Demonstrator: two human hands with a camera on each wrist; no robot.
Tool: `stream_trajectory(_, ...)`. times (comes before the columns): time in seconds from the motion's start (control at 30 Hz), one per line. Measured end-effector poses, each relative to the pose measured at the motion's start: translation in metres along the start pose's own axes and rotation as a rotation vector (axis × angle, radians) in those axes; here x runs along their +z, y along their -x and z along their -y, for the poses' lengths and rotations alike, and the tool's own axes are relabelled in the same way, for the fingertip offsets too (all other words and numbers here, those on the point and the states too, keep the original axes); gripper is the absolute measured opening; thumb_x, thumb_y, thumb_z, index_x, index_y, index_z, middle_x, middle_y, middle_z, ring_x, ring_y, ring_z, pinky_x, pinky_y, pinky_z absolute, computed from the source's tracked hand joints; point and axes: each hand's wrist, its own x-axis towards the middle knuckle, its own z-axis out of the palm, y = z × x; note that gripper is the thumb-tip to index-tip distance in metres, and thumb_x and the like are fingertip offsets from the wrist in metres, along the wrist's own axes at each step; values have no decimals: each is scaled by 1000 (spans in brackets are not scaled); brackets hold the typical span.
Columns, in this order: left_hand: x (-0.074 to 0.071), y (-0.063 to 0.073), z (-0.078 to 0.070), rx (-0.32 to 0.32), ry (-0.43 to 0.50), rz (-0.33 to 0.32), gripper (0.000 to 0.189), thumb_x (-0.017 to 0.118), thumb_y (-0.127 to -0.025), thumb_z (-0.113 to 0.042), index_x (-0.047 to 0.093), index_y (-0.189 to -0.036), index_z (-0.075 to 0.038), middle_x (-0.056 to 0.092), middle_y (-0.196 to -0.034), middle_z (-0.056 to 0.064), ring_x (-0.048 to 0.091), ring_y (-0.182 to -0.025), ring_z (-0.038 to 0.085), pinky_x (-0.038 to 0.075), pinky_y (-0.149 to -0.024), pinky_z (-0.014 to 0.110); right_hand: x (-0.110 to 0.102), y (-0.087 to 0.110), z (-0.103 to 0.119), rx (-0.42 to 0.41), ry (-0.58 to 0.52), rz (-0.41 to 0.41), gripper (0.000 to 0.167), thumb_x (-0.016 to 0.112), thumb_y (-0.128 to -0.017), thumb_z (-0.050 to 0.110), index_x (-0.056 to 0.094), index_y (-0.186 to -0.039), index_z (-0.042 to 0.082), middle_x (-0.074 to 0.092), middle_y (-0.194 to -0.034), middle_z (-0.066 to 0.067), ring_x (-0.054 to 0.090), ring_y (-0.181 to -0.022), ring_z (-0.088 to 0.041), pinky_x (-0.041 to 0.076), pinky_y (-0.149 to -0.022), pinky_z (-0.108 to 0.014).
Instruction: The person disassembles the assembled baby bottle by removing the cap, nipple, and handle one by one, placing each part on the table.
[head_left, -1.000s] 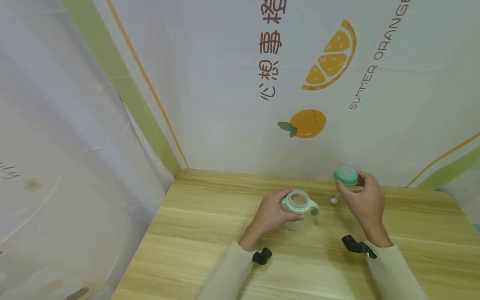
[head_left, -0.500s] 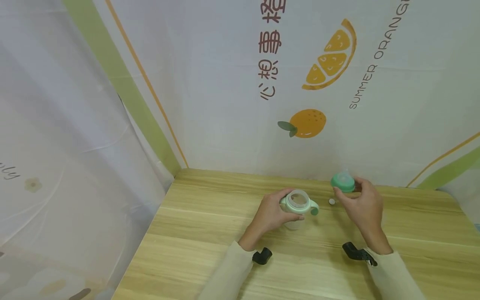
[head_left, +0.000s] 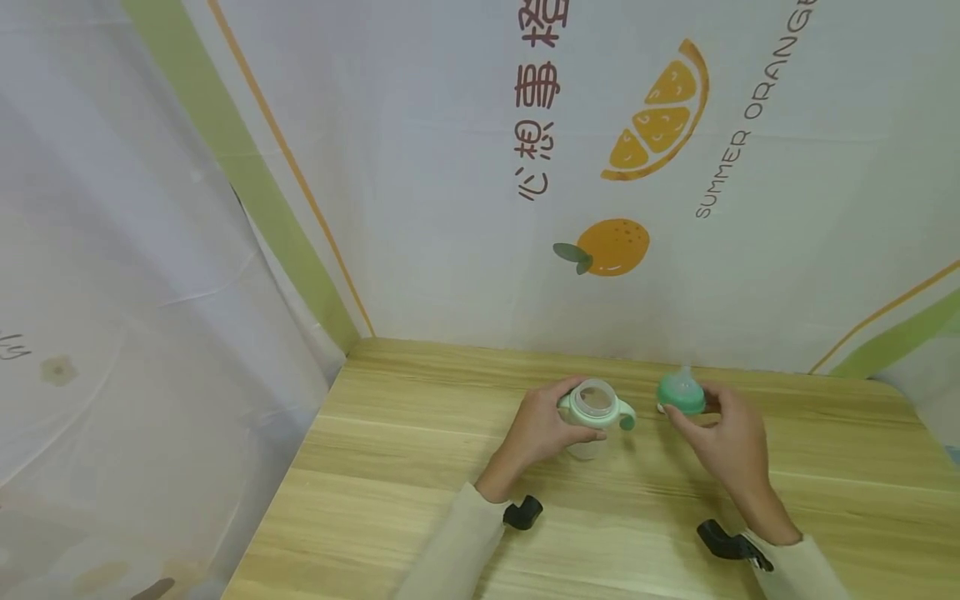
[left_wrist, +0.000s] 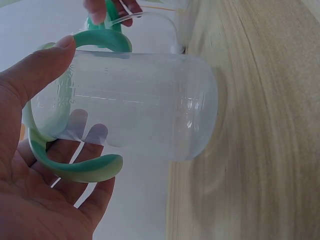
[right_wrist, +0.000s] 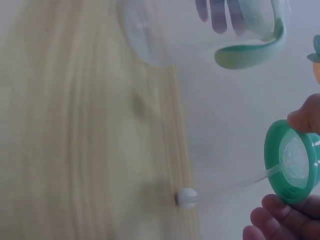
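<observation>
My left hand point(head_left: 542, 427) grips a clear baby bottle point(left_wrist: 145, 105) at its pale green handle ring point(left_wrist: 37, 132), thumb on one side and fingers round the other. The bottle stands upright with its mouth uncovered, its base right at the tabletop. To its right, my right hand point(head_left: 729, 433) holds a green bottle cap point(head_left: 681, 395) by its edge between thumb and fingers. A clear teat point(head_left: 686, 375) points up from the cap. From the cap's underside hangs a clear straw point(right_wrist: 245, 183) ending in a white ball point(right_wrist: 187, 198) close to the table.
The wooden table point(head_left: 420, 467) runs back to a white curtain point(head_left: 450, 208) with printed oranges and lettering. Another curtain point(head_left: 150, 250) hangs on the left. A black wrist mount point(head_left: 522, 512) sits on each forearm.
My right hand has lowered the cap toward the table and slightly left, and the white ball now shows only at the cap's lower edge in the head view. The left hand and bottle stay put.
</observation>
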Motion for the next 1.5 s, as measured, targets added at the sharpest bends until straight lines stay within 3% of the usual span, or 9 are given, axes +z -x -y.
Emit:
stream_trajectory(0.13,0,0,0,-2,1,-2,78,104,-79,-24,70,-147,-12,77,-133,3,71,-119,15,54,-104,35,-2,7,-2,-11,11,46,57,90,-93,23,67,-132,-10,75,-107,-28,76,-73,-33,54,-58,-21)
stream_trajectory(0.43,0,0,-1,-14,9,-3,78,104,-78,-24,70,-147,-13,77,-132,3,71,-118,14,55,-103,34,-3,19,-9,-67,24,151,57,97,-87,21,71,-127,-9,77,-108,-24,76,-92,-38,57,-65,-23)
stream_trajectory(0.77,1,1,1,-23,19,3,78,104,-78,-25,70,-147,-13,78,-132,4,71,-117,14,55,-102,34,0,25,-19,-44,59,268,63,99,-84,29,72,-126,-10,78,-108,-24,75,-82,-29,58,-64,-30)
stream_trajectory(1.03,1,0,1,-8,18,-5,78,105,-78,-24,70,-147,-13,78,-131,3,71,-116,13,55,-102,34,3,31,-23,-68,118,295,68,102,-79,35,75,-126,-5,80,-109,-17,70,-84,-22,56,-67,-34)
stream_trajectory(1.37,2,-1,1,-17,20,-12,78,105,-77,-24,71,-147,-13,78,-130,1,71,-116,12,54,-103,34,-1,33,-31,-99,153,273,70,102,-78,35,74,-127,-6,77,-111,-23,74,-97,-41,59,-80,-64)
stream_trajectory(1.5,2,-1,1,-23,18,-9,79,105,-78,-25,70,-148,-14,78,-131,1,71,-117,12,54,-104,34,-2,32,-32,-106,173,274,70,101,-80,36,73,-128,-8,76,-115,-26,72,-103,-49,57,-84,-70)
